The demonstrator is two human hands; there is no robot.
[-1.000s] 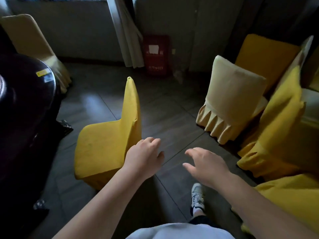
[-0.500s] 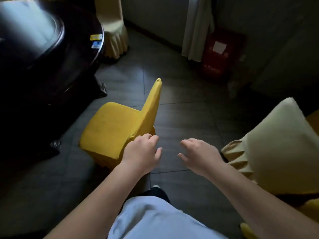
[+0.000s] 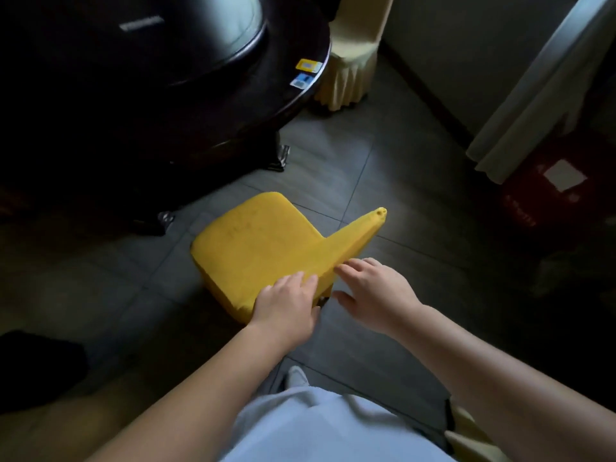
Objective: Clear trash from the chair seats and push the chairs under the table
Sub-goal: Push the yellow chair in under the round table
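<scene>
A chair in a bright yellow cover stands on the dark tiled floor, its seat facing the round dark table at the upper left. The seat looks bare. My left hand lies on the near end of the backrest, fingers over its top edge. On the other side of that backrest my right hand touches the edge with spread fingers and holds nothing.
A pale yellow skirted chair stands by the table's far side. A white curtain and a red box are at the right wall. Metal table feet sit just beyond the yellow chair. My shoe is below.
The view has swung left and down toward the table. Both hands have come forward onto the yellow chair's backrest, the left one now resting on it.
</scene>
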